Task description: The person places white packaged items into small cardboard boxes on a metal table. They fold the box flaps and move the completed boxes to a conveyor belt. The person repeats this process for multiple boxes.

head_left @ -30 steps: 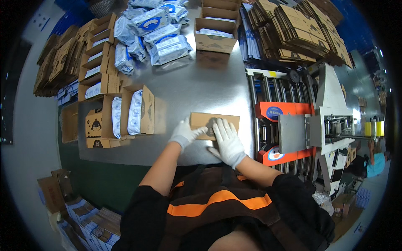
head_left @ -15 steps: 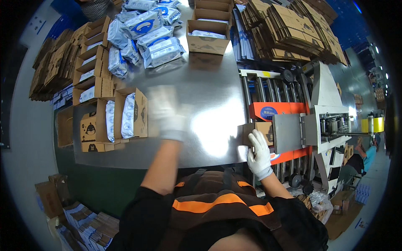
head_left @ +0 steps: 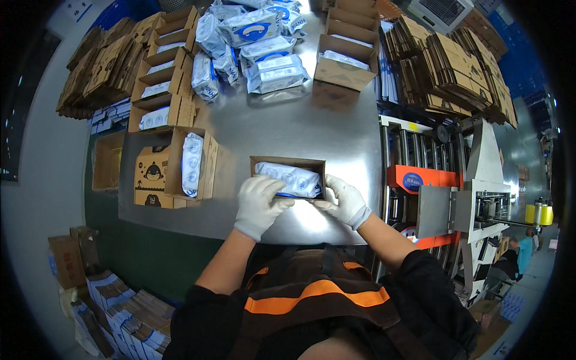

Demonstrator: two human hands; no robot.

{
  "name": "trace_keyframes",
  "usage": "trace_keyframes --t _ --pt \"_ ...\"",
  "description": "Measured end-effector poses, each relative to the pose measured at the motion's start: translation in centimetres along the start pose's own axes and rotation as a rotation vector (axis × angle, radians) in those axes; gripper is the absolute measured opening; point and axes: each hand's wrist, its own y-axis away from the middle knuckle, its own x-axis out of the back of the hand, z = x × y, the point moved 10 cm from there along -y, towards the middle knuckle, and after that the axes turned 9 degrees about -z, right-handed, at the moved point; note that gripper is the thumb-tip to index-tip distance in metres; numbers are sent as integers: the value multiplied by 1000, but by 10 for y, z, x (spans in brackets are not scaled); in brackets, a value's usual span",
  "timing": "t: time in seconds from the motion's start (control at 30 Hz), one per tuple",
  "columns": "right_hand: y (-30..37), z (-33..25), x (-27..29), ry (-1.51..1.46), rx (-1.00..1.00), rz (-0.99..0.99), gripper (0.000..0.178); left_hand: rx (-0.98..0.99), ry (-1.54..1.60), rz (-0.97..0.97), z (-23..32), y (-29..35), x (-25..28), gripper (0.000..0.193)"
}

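Observation:
On the metal table right in front of me stands an open-topped cardboard box [head_left: 300,161] with a white-and-blue soft pack of wipes [head_left: 291,179] lying in it. My left hand [head_left: 258,205], in a white glove, grips the box's near left edge, its fingers curled over the rim. At the right end, my gloved right hand [head_left: 345,202] holds the box, thumb and fingers closed round its near corner. Farther left, another open box [head_left: 209,171] holds an upright wipes pack [head_left: 192,165]. Beside it sits a printed carton with a penguin picture [head_left: 154,172].
Loose wipes packs [head_left: 277,73] are heaped at the back. Several filled boxes [head_left: 174,111] line the table's left side, and more [head_left: 345,73] stand back right. A roller machine with red guides [head_left: 430,177] adjoins the table's right edge. Flattened cartons [head_left: 450,72] are stacked behind it.
My right hand has left the carton at the roller machine. A filled box from the left group now stands before me, held by both hands. The view has shifted left.

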Motion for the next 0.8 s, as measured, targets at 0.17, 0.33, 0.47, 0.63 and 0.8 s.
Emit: trace_keyframes --t 0.17,0.33,0.47,0.63,0.8 --pt "15 -17 -7 361 387 287 58 374 671 -556 -48 -8 -53 51" --pt "-36 -28 -38 420 210 -138 38 492 713 -675 -59 -8 -70 50" --pt "-85 -29 -12 617 -53 -103 36 405 179 252 -84 -11 -1 66" --pt "-51 -77 -36 729 234 291 96 842 1129 -134 -129 28 -119 103" --pt "55 27 -44 676 20 181 94 596 1026 -709 -3 14 -160 104"
